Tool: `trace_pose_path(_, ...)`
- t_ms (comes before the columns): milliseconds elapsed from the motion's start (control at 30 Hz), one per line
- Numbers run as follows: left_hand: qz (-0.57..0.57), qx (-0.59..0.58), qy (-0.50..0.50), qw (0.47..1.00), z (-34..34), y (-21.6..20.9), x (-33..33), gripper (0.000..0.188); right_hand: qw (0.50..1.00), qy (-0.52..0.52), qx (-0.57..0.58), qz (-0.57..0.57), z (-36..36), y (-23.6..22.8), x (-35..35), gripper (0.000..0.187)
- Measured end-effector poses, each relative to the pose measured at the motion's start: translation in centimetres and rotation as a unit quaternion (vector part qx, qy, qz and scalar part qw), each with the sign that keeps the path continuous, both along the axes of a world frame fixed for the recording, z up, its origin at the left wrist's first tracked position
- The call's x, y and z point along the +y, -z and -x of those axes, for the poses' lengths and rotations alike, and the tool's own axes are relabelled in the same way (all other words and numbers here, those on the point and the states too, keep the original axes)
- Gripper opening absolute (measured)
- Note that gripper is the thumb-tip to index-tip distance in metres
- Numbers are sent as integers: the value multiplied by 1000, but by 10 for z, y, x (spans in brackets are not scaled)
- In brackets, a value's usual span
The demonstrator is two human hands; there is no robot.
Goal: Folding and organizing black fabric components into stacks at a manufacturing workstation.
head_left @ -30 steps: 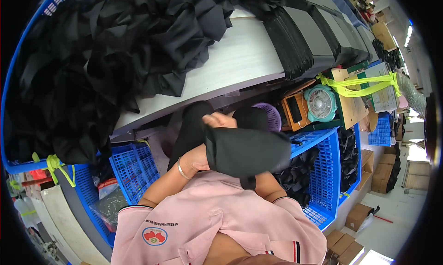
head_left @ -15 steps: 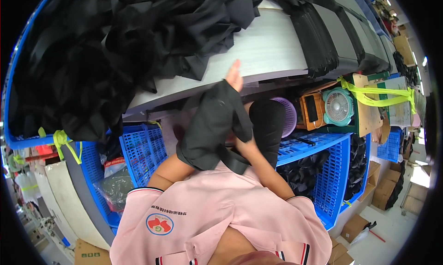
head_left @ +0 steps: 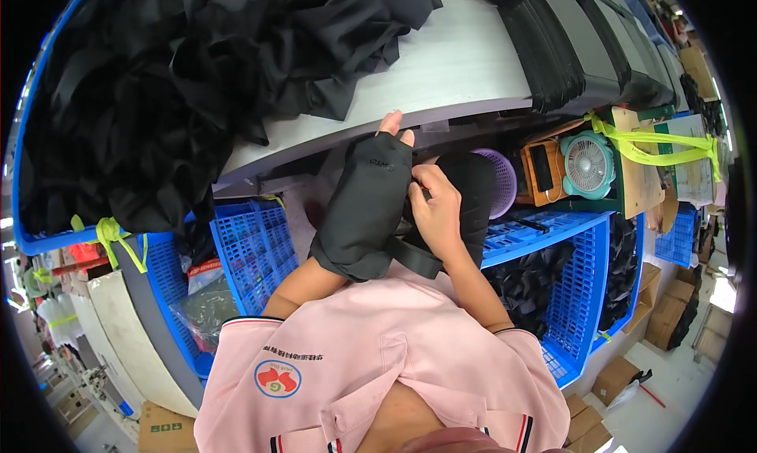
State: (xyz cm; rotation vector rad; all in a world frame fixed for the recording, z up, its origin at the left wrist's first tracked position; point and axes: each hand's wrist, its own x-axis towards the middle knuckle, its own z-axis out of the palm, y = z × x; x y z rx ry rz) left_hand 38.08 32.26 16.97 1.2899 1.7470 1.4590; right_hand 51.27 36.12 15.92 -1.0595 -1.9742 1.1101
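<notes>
So the left hand (head_left: 392, 127) was stuffed inside a black sleeve (head_left: 364, 208), only the fingertips poking out the top, right against the edge of the grey table (head_left: 441, 67). Can't tell how curled it was under the fabric. The right hand (head_left: 436, 208) was closed on the sleeve's side just below that table edge, fingers pinching the cloth and a black strap hanging off it. A big heap of black fabric (head_left: 181, 82) sat on the table's left part. Under the table: a purple basket (head_left: 501, 181) and a teal fan (head_left: 587, 165) to the right, blue crates (head_left: 252, 248) lower down.
</notes>
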Motion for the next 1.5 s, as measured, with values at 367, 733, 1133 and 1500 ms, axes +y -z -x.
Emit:
trace_pose_path(367,22,-149,249,957,23,4,5,47,925,43,286,245,-23,-14,73,26)
trace_pose_path(733,-30,173,178,968,9,25,18,56,964,54,-31,-259,-22,-6,25,62)
trace_pose_path(1133,101,336,222,910,36,27,45,43,966,-182,-19,-180,-38,-7,65,22)
trace_pose_path(1500,149,-333,119,923,40,62,100,30,989,84,115,-28,-31,-24,235,31)
